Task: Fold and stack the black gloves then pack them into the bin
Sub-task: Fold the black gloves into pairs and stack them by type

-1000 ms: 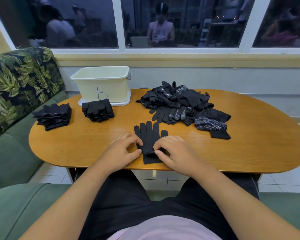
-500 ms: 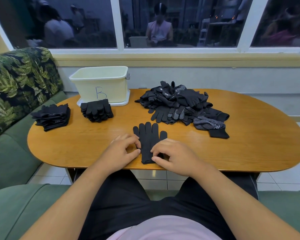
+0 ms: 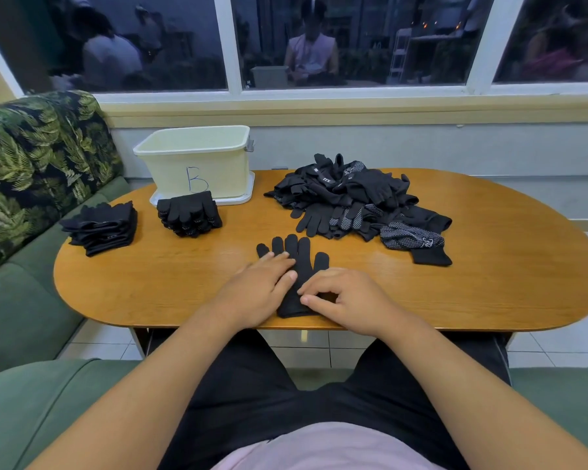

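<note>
- Head view: two folded stacks (image 3: pixel 189 213) on tabletop (image 3: pixel 510 266); bin (image 3: pixel 197 164) looks unfilled, loose heap (image 3: pixel 353 201) remains
- left hand (image 3: pixel 262 286) flat on glove (image 3: pixel 299 252); right hand (image 3: pixel 347 300) fingers pinch its edge

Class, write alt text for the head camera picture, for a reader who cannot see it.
A person's left hand lies flat on a black glove while the right hand pinches it, on a wooden table. Behind: two folded stacks, a glove pile, a cream bin marked B.

Single head view, looking forward and down, close over table (image 3: pixel 489 283) near edge
</note>
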`<state>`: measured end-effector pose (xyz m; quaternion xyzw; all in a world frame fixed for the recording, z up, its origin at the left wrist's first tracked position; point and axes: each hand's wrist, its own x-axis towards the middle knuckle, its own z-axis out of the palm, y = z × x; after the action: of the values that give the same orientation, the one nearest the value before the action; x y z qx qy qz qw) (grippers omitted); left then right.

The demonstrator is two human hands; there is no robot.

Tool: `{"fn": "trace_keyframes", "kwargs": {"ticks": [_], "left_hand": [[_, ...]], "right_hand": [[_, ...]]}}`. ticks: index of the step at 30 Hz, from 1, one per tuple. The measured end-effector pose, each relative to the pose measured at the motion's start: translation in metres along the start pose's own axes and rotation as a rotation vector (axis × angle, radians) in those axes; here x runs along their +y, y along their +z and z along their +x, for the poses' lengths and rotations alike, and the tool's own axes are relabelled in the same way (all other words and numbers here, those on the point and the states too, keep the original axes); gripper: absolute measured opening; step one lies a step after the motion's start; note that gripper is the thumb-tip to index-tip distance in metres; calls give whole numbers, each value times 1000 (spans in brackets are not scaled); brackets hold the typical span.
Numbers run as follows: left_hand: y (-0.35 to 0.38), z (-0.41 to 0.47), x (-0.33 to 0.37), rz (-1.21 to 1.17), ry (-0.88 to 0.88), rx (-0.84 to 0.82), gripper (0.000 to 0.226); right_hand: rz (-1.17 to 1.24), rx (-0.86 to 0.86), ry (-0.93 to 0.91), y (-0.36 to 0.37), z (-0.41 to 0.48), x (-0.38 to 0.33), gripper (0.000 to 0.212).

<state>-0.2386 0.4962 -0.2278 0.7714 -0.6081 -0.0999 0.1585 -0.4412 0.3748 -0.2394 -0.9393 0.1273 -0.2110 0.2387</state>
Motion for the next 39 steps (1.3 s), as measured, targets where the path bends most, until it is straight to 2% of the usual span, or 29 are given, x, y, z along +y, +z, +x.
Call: {"fn": "trace_keyframes", "kwargs": {"ticks": [2,4,6,9,14,16,20,24,28,33,36,39], "left_hand": [[-6,11,1,6,-53,25,56],[-8,18,7,41,36,18,54],[-7,25,13,83,102,-64,53],[-4,39,9,88,65,-169,57],[-13,65,-7,29,-43,-166,61],[-16,67,-12,-50,-87,-87,59],[-19,51,-20,-214,-119,196,46],[-16,18,-16,-330,-25,293,41],[-3,-11,-12,-349,120,156,46],[6,-11,-15,-261,174,167,51],[2,-14,-16,-284,173,114,50],[1,-16,-15,-246,223,59,46]], "right_hand": [[27,0,13,0,1,1,17],[38,-4,16,0,2,2,16],[48,-5,23,0,2,3,17],[65,-4,38,0,3,3,16],[92,0,50,0,3,3,12],[97,-2,50,0,3,3,13],[67,-29,37,-1,1,2,18],[-12,-15,-17,1,-1,2,21],[-95,3,-37,2,-1,-1,17],[-184,3,-55,0,0,-9,17],[-110,12,-33,0,2,-8,13],[85,71,53,-3,7,-6,4]]}}
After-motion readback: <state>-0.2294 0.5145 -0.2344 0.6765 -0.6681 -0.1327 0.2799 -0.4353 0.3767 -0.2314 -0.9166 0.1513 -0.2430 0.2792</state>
